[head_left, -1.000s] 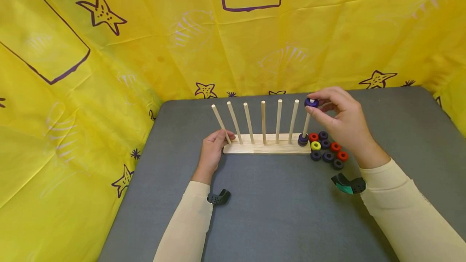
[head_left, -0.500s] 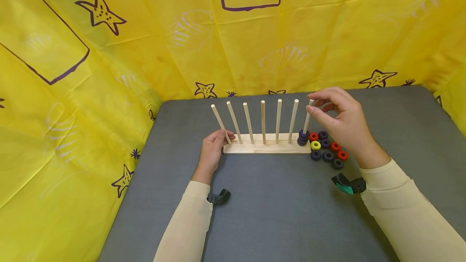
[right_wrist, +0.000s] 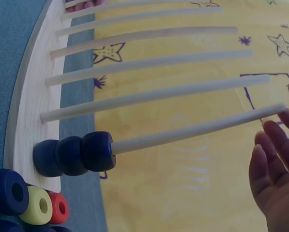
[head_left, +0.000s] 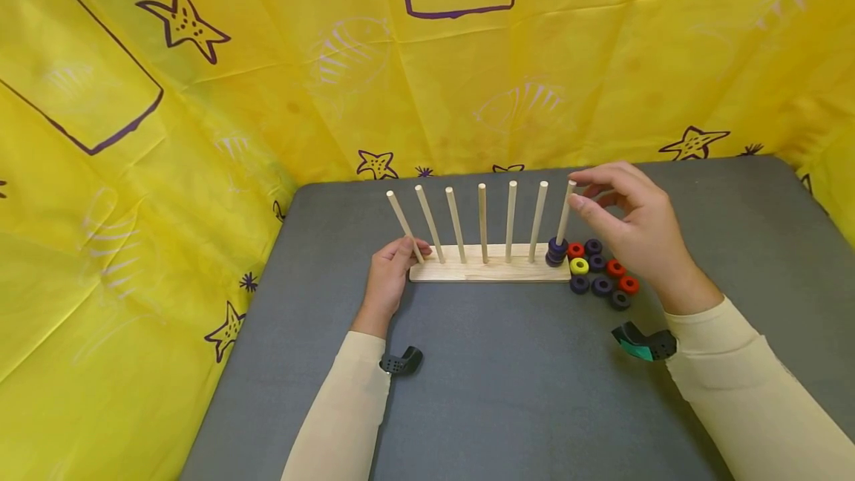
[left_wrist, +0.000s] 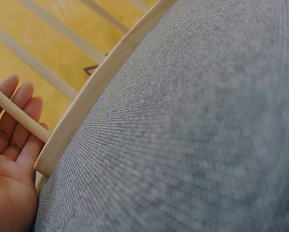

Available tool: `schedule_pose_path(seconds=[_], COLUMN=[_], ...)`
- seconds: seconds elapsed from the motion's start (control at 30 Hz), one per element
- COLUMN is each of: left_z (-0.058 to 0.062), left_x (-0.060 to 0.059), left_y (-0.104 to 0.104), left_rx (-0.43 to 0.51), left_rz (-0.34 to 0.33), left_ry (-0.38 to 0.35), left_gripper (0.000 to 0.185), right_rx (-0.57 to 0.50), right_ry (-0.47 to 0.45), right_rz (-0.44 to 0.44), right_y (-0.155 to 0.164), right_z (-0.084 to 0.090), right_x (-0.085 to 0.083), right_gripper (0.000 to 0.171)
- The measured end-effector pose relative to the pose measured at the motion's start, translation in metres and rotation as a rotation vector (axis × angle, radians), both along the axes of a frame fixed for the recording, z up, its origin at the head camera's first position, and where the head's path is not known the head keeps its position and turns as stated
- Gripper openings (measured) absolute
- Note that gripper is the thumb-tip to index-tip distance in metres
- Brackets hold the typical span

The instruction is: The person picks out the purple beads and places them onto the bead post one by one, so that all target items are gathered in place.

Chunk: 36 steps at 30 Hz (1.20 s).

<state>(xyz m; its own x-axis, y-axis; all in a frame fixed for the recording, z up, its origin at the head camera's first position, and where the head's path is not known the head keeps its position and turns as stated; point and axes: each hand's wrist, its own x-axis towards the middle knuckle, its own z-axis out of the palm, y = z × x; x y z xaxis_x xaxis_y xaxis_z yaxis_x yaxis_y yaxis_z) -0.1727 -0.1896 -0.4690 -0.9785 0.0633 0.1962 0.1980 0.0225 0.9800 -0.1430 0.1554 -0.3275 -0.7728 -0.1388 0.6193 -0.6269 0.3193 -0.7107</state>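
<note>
A pale wooden peg board [head_left: 490, 270] with a row of upright pegs lies on the table. My left hand [head_left: 390, 273] rests against its left end; in the left wrist view the fingers [left_wrist: 21, 99] extend loosely behind the end peg [left_wrist: 18, 113]. Three dark blue-purple beads [right_wrist: 71, 155] are stacked at the bottom of the rightmost peg [right_wrist: 197, 129]. Beside that peg's top, my right hand [head_left: 631, 225] has loosely bent fingers and holds nothing. A fingertip is close to the peg tip; whether they touch I cannot tell.
Several loose beads lie against the board's right end, among them a yellow bead [head_left: 579, 266], a red bead [head_left: 615, 269] and a dark bead [head_left: 620, 300]. The grey table [head_left: 481, 377] ends at a yellow patterned cloth [head_left: 441, 95] behind and at the left.
My right hand has let go of a dark bead at the peg's top, and the bead has dropped onto the stack. The hand has since shifted slightly right. My left hand has stayed put.
</note>
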Motion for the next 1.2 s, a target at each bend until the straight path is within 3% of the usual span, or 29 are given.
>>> schedule_pose_path(seconds=[0.17, 0.33, 0.6, 0.77, 0.93, 1.2], left_z=[0.004, 0.005, 0.003, 0.003, 0.004, 0.003], left_x=[0.002, 0.002, 0.001, 0.002, 0.002, 0.002], left_y=[0.001, 0.001, 0.001, 0.002, 0.002, 0.002], left_rx=[-0.003, -0.013, 0.010, 0.011, 0.005, 0.005], left_rz=[-0.005, 0.000, -0.009, -0.008, -0.005, -0.006], left_ry=[0.004, 0.006, 0.009, 0.008, 0.005, 0.007], left_gripper=[0.041, 0.041, 0.041, 0.039, 0.040, 0.041], right_rx=[-0.037, -0.108, -0.415, -0.508, -0.512, -0.475], right_ry=[-0.053, -0.103, -0.135, -0.159, -0.167, -0.223], right_rz=[0.036, 0.104, 0.383, 0.475, 0.495, 0.426], right_y=[0.005, 0.015, 0.032, 0.040, 0.047, 0.055], right_z=[-0.001, -0.015, -0.042, -0.049, -0.058, -0.072], right_x=[0.004, 0.000, -0.013, -0.017, -0.021, -0.022], right_gripper=[0.022, 0.025, 0.053, 0.062, 0.063, 0.058])
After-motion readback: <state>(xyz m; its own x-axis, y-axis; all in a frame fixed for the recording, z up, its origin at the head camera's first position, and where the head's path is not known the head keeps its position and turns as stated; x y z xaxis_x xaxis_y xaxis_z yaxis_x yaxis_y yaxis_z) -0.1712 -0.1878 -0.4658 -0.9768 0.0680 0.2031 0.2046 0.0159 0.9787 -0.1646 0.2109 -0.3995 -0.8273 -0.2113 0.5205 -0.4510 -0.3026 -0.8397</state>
